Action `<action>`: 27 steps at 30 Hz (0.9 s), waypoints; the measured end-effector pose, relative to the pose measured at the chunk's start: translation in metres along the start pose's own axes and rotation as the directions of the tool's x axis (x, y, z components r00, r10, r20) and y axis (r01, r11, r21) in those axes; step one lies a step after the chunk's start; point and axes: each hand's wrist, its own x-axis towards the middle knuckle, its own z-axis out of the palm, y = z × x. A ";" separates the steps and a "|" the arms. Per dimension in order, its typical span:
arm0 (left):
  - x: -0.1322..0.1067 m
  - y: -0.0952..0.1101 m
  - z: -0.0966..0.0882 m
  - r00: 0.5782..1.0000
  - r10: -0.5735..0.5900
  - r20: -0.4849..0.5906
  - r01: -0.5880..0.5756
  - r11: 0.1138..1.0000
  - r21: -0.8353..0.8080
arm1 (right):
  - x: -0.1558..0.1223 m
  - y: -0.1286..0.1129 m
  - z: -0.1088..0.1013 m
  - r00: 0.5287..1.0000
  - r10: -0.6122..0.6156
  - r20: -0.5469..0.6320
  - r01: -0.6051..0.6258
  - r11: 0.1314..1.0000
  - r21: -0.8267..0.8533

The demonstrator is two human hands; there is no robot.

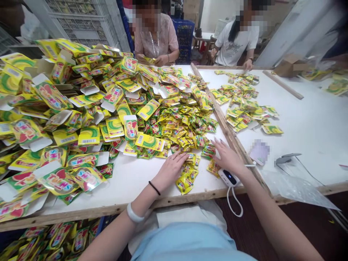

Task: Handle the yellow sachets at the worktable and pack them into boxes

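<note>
My left hand [171, 169] lies with its fingers stretched out flat beside a few small yellow candy packets [187, 179] near the table's front edge. Its fingertips touch the upper ones. My right hand [227, 157] is open, fingers spread, at the right side of the packet pile, next to a green packet [208, 150]. An orange-yellow packet [213, 167] sits just below that hand. In front of both hands spreads a heap of small yellow and green packets [176, 125]. Neither hand visibly grips anything.
Many flat yellow cardboard boxes [89, 135] pile up on the left. A wooden strip [225, 123] divides the white table, with more packages [244, 112] beyond it. A white power bank [228, 177] with a cable lies by my right wrist. Two people [156, 40] work across the table.
</note>
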 end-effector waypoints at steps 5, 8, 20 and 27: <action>0.005 -0.004 -0.008 1.000 0.012 -0.002 -0.012 1.000 -0.008 | -0.004 -0.012 0.014 0.997 0.073 -0.022 -0.070 0.990 0.120; 0.007 -0.004 -0.013 1.000 -0.001 0.002 0.001 0.997 -0.077 | -0.006 -0.016 0.003 0.989 0.119 -0.087 -0.095 0.964 0.248; 0.001 0.000 -0.028 0.926 -0.360 -0.118 0.233 0.787 -0.571 | -0.020 -0.074 -0.007 0.972 -0.104 0.210 -0.126 0.525 0.842; -0.010 0.021 -0.028 0.908 -0.419 -0.026 0.183 0.451 -0.874 | -0.016 -0.105 0.004 0.993 -0.093 0.068 0.012 0.672 0.740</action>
